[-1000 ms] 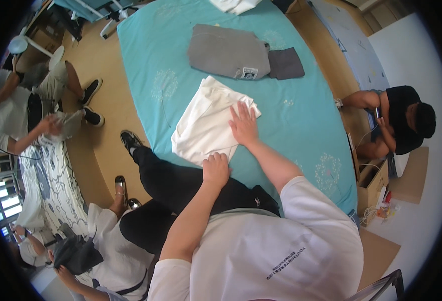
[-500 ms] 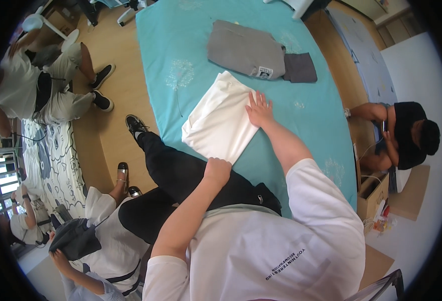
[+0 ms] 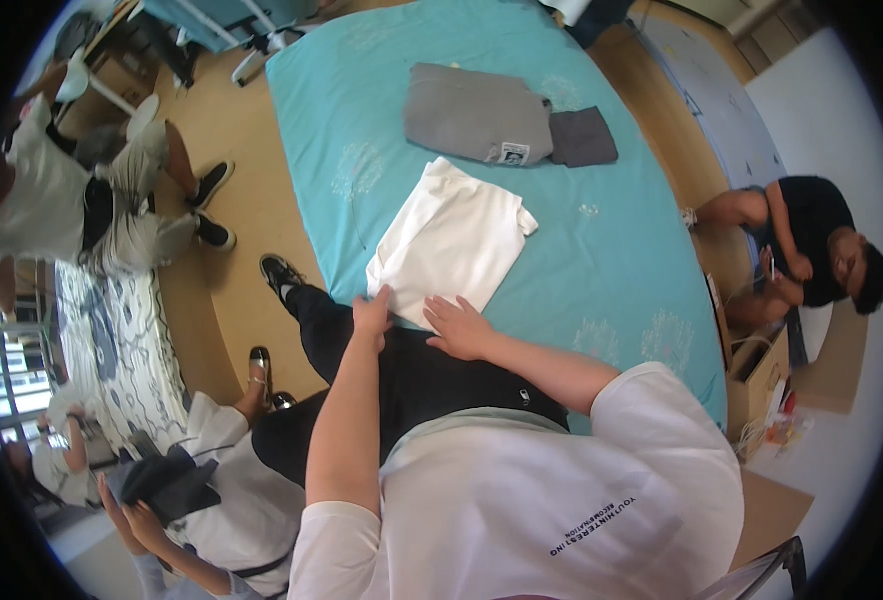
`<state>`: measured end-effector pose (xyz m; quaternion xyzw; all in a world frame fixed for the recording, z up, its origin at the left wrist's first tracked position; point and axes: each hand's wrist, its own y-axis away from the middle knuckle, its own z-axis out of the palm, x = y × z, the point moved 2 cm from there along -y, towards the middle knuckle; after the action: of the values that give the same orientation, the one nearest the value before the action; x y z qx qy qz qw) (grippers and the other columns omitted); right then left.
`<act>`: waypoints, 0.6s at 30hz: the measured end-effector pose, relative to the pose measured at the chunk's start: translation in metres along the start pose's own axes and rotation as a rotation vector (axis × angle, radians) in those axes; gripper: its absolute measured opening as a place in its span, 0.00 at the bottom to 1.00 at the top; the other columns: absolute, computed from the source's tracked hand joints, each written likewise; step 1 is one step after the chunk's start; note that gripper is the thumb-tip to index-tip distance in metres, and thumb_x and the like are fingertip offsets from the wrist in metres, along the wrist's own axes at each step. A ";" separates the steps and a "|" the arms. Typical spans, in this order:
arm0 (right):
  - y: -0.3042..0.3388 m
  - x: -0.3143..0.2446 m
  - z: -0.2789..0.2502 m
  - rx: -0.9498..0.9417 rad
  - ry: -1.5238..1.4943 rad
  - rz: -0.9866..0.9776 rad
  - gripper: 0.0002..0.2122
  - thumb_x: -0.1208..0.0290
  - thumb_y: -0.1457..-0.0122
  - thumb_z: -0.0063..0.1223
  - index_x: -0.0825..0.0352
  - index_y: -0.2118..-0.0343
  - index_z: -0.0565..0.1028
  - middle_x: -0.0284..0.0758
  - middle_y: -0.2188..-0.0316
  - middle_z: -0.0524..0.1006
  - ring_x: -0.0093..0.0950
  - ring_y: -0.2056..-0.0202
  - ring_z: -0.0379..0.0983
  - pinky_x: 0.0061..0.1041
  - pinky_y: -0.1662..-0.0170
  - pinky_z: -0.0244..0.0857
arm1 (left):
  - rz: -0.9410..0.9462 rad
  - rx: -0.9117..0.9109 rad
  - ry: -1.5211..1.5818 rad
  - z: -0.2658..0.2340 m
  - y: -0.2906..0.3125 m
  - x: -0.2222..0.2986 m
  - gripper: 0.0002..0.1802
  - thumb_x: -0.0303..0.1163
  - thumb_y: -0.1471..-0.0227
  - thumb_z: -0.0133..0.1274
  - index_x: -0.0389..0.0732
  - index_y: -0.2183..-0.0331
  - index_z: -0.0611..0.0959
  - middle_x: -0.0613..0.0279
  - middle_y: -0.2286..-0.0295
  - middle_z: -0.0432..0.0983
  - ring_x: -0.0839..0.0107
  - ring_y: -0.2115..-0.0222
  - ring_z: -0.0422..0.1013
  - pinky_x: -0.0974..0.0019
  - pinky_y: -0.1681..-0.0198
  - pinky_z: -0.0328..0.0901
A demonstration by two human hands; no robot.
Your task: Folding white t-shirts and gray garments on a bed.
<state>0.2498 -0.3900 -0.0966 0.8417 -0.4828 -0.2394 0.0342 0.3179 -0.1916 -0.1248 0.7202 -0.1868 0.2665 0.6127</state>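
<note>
A folded white garment [image 3: 451,235], probably a shirt, lies on the teal bed sheet [image 3: 601,260] just in front of my legs. My left hand [image 3: 371,318] is at its near left corner, thumb and fingers apart and touching the edge. On the near edge, my right hand [image 3: 461,330] rests palm down with its fingers spread. Beyond the white garment sits a folded grey garment [image 3: 476,110] with a small white patch, and a darker grey piece [image 3: 583,137] sticks out at its right.
On the left, a seated person [image 3: 51,200] and another holding a dark grey cloth [image 3: 166,485] are close by. A person in black [image 3: 811,240] sits to the right of the bed, near a cardboard box [image 3: 758,375]. White chair legs [image 3: 256,55] stand beyond the bed's far left.
My left hand let go of the near corner and moved left along the edge. My right hand came off the right side toward me. The white garment's right edge now lies farther right.
</note>
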 end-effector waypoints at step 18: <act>-0.001 -0.026 0.001 0.240 -0.057 0.270 0.33 0.59 0.45 0.60 0.63 0.38 0.64 0.44 0.35 0.59 0.38 0.33 0.54 0.52 0.36 0.51 | 0.066 -0.107 0.117 -0.004 0.003 0.000 0.11 0.31 0.41 0.53 0.34 0.62 0.73 0.57 0.76 0.75 0.68 0.80 0.73 0.65 0.77 0.72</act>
<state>0.2389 -0.3676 -0.0885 0.7603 -0.6171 -0.1970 -0.0484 0.3152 -0.1879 -0.1222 0.6632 -0.1885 0.3177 0.6509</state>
